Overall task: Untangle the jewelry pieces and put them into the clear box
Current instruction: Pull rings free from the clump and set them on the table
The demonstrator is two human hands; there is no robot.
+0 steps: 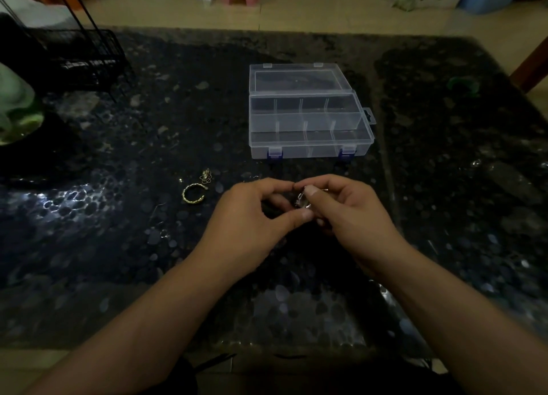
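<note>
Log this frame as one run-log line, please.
stage: untangling | left hand and right hand: pinching small silvery jewelry piece | clear plastic compartment box: open, looks empty | gold twisted open ring: on table

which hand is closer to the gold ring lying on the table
Left. The left hand sits just right of the gold ring, not touching it. The right hand is farther right, beyond the left, and both hands pinch a small silvery jewelry piece between them.
</note>
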